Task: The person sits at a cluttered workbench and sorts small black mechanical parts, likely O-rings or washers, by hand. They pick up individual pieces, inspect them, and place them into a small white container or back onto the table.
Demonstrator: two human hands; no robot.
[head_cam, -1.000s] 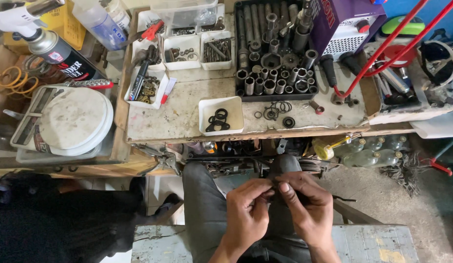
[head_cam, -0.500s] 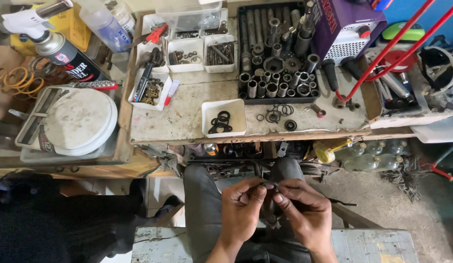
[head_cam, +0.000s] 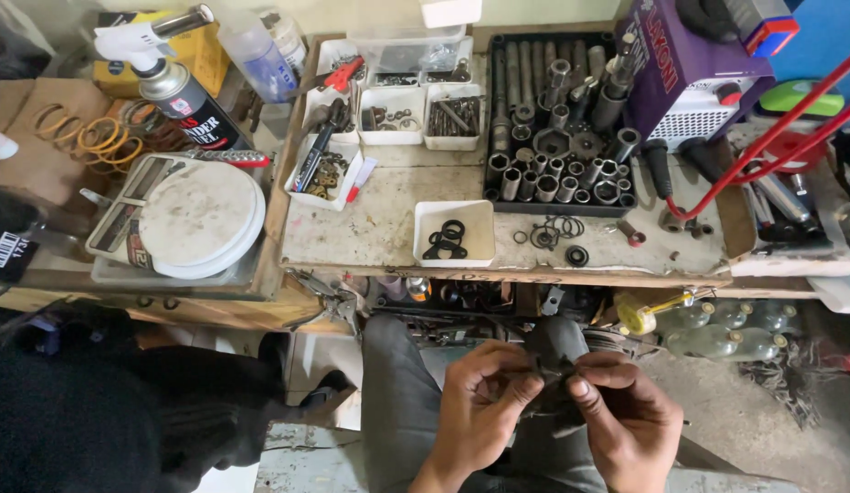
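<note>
We sit in front of a worn, dusty work surface (head_cam: 379, 228) whose front edge runs straight across above our knees. On that surface stands a small square white plastic tray with black rubber rings inside (head_cam: 454, 233), close to the front edge, with bare room to its left. Just to its right lie some loose black rubber rings (head_cam: 554, 236), and behind those is a black tray full of round metal sockets (head_cam: 557, 128). To the left, on a lower shelf, rests a round white lid on a flat scale (head_cam: 192, 215), and a spray can with a black label (head_cam: 174, 91) stands behind it. Our hands are low, below the surface edge and over our lap in grey trousers, with open space around them and dusty floor to the right. Between them we hold a small dark part (head_cam: 554, 383); it is too dark and too hidden to see its shape well. Our left hand (head_cam: 480, 411) is curled, with its fingers pinched on the part from the left. Our right hand (head_cam: 626, 415) is curled too, with thumb and fingers pinched on the same part from the right. The two hands touch at the fingertips.
</note>
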